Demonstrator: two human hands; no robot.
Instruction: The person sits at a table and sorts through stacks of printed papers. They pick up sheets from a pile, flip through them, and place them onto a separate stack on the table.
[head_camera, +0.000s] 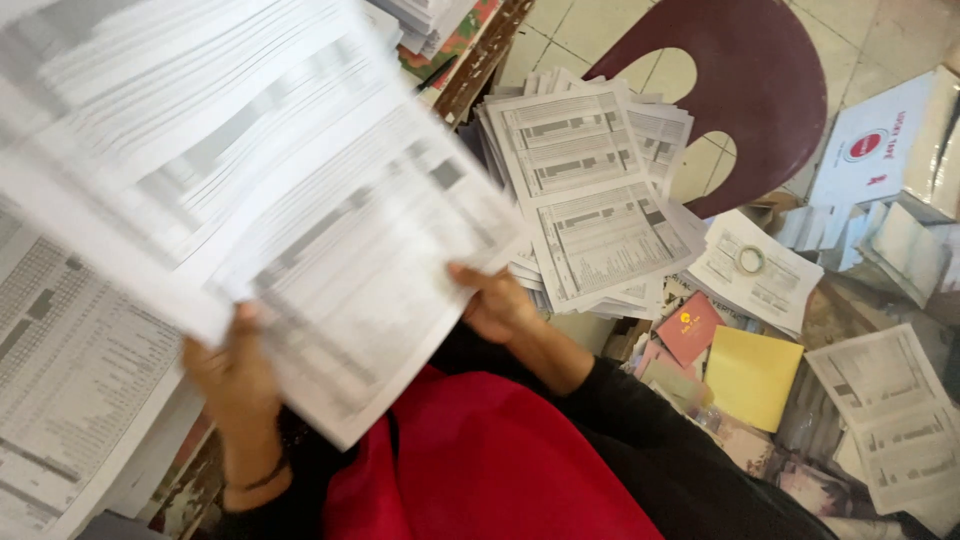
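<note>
I hold the sheets (270, 200) in both grips: left hand (235, 375) clenched on their lower edge, right hand (497, 305) pinching the right edge. I should keep edges aligned, above the stack (590, 190) beyond my right grip.

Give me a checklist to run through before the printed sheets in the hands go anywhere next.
1. Left hand grips the bundle of white printed sheets at its lower edge: ok.
2. Right hand pinches the bundle's right edge: ok.
3. Sheets in the bundle squared up: cannot tell, motion blur.
4. Fanned stack of white printed forms ahead is neatly aligned: not ok, sheets splay out.
5. Small tape ring rests apart from the stack, on a separate sheet: ok.
6. Yellow paper square lies clear of both hands: ok.
</note>
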